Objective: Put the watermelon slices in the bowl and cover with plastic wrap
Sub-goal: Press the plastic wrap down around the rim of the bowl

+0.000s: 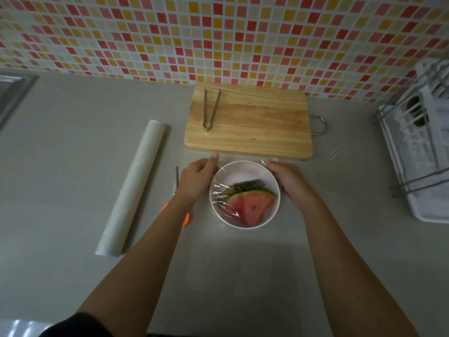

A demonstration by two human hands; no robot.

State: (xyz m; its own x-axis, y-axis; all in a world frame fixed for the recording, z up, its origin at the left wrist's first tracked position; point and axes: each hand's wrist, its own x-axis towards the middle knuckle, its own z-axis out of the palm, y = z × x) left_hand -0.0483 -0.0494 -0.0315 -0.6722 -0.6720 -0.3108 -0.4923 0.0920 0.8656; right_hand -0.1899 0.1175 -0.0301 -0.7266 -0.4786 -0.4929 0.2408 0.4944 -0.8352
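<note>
The bowl (pixel 245 171) is white and sits on the table (pixel 73 142), just in front of the board (pixel 250 122) and between the 2 hands. Inside it, toward the near side, lie the slices (pixel 252 206): 1 red wedge with a dark seed faces up, and green rind shows behind it. How many pieces there are is hard to tell through the glare. The wrap (pixel 220 198) is stretched over the rim and shows only as crinkles and glints, mostly on the left. Where its edges end is hard to make out. The left hand (pixel 196 181) is against the bowl's left side and the right hand (pixel 289 181) against its right. Both have their fingers curved round the wall over the wrap, with most fingertips hidden behind the bowl. Scissors (pixel 177 177) lie under the left wrist, so only a blade and bits of orange handle show. To the left, a roll (pixel 132 188) lies at a slant. Tongs (pixel 210 109) rest on the board. A rack (pixel 418 154) is cut off at the right edge and a sink (pixel 12 93) corner at the left. A tiled wall (pixel 218 32) runs behind.
</note>
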